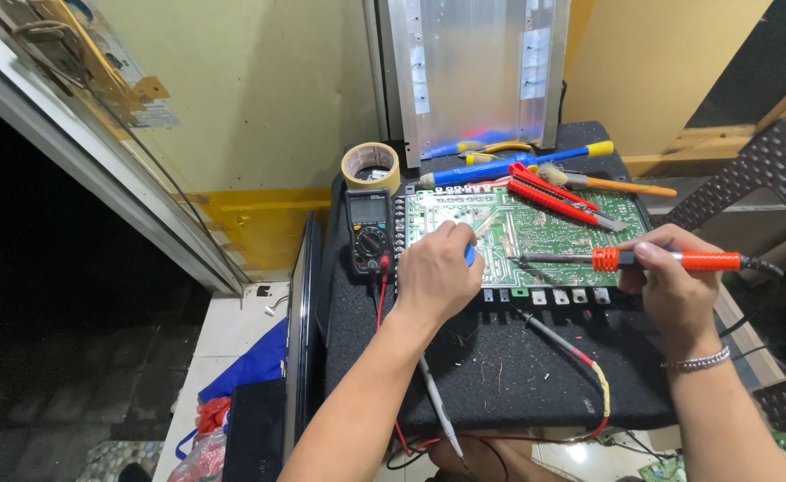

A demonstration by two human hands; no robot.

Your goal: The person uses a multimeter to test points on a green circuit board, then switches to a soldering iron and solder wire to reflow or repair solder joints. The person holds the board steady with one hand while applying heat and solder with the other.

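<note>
**Two hands at work over a green circuit board**

While the green circuit board (536, 234) lies flat on the black carpeted box (500, 366), both hands sit right over it. The right hand (669, 281) is clenched around the orange handle of a soldering iron (643, 260), which lies nearly level; its dark tip points left and ends above the middle of the board, well out ahead of the fingers. The left hand (435, 272) rests on the board's left part, fingers curled around a small blue-ended tool (469, 254) of which only a bit shows at the fingertips; what kind of tool it is I cannot tell.

Just left of the board lies a multimeter (370, 232), its red and grey probe leads trailing down over the box front. Behind the board lie a roll of tape (370, 166), a blue-and-yellow screwdriver (509, 165), red-handled pliers (558, 196) and a small brush (607, 183). A metal panel (473, 71) stands upright against the wall.
</note>
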